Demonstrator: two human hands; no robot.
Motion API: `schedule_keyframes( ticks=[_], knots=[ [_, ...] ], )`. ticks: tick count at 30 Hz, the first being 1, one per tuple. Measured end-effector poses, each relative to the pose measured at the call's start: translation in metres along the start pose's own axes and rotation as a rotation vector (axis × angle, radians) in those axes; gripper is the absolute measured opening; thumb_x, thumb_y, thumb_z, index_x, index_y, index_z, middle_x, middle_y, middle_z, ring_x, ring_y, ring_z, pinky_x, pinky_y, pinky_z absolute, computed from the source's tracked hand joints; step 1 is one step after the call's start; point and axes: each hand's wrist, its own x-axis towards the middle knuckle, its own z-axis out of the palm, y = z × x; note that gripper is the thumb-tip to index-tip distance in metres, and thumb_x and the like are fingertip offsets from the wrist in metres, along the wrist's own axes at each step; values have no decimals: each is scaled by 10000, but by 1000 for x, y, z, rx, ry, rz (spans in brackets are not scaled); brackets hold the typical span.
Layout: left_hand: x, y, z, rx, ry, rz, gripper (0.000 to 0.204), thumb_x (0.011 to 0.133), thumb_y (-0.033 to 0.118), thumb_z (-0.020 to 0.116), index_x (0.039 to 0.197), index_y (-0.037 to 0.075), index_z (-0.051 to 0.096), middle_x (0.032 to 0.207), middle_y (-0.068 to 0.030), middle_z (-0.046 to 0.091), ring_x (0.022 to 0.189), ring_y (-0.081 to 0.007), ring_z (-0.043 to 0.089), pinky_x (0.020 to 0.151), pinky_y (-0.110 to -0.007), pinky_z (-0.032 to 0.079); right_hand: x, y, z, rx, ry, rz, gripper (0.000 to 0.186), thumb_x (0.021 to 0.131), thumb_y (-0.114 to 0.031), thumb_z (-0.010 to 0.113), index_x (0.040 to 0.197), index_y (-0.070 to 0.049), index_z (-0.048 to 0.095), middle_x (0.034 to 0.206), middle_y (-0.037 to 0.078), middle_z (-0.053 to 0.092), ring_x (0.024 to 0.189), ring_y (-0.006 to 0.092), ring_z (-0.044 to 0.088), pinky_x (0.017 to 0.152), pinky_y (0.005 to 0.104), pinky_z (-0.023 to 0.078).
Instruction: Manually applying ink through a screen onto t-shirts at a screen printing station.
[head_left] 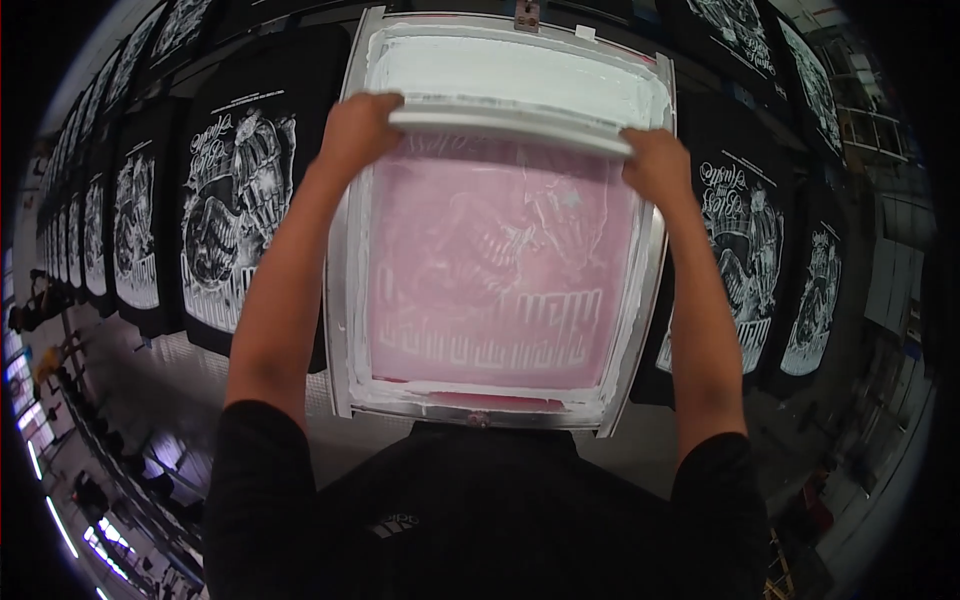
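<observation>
A screen-printing frame (338, 300) with a pink mesh (450, 260) lies in front of me, its inner edges smeared with white ink. Across its upper part runs a long pale squeegee (510, 125). My left hand (360, 128) is closed round the squeegee's left end, and my right hand (657, 165) grips its right end. Beyond the squeegee, thick white ink (500, 70) covers the far end of the screen. On the mesh below it, a faint white design with block shapes shows through. The squeegee's lower edge is partly blurred.
Black shirts with white prints hang or lie in rows on both sides, the nearest being a left shirt (240, 190) and a right shirt (735, 240). A metal clamp (527, 14) sits at the frame's far edge. Bright windows show at the lower left.
</observation>
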Motion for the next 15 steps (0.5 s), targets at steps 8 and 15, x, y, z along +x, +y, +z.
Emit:
schedule_keyframes(
  ticks=[8,15],
  knots=[
    [82,-2,-37,-4,-61,106,416,627,384,816,902,85,729,909,-171,705,884,-373,662,791,-446,528,81,34,-32,-8,-165,60,454,734,-170,594,1180,-123,662,1095,125,689,1046,321,641,886,433,515],
    [-233,62,-89,-184,-421,-34,288,677,122,784,952,71,716,864,-133,684,841,-321,644,770,-414,514,-226,-83,-77,221,-432,88,387,673,-40,648,1051,-94,711,927,173,666,921,335,633,885,473,490]
  ],
)
